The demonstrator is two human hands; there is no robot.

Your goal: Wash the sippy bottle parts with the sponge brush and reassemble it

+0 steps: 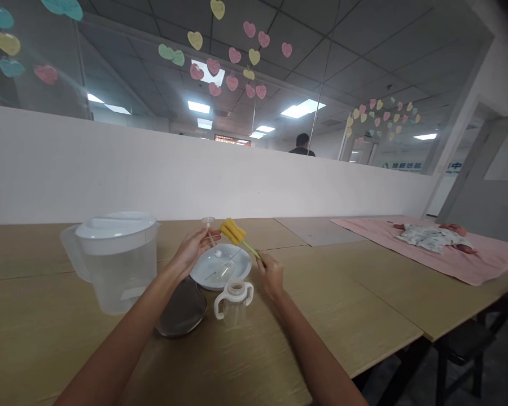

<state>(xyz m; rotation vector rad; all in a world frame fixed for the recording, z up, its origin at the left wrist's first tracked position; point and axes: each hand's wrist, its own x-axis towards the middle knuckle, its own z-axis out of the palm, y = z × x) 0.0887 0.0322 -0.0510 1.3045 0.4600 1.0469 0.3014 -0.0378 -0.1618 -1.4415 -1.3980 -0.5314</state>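
Note:
My right hand [271,275] is closed round the green handle of a sponge bottle brush [233,232], whose yellow head points up and left. The fingers of my left hand [191,251] pinch a small clear round-rimmed piece [208,220] with a thin straw-like stem hanging below it. The brush head is close beside those fingertips; whether they touch I cannot tell. Below both hands lies a white dish [244,269] holding a clear cup-shaped cover [226,271] and a small white part [217,254]. In front of it stands a clear baby bottle [235,310] with a white two-handled collar, its top uncovered.
A lidded plastic pitcher [125,270] with water stands left of my left forearm. Partly under that arm is a dark tray [182,310]. A baby doll [427,237] lies on a pink cloth [461,268] at the far right. A white wall [195,180] backs the table.

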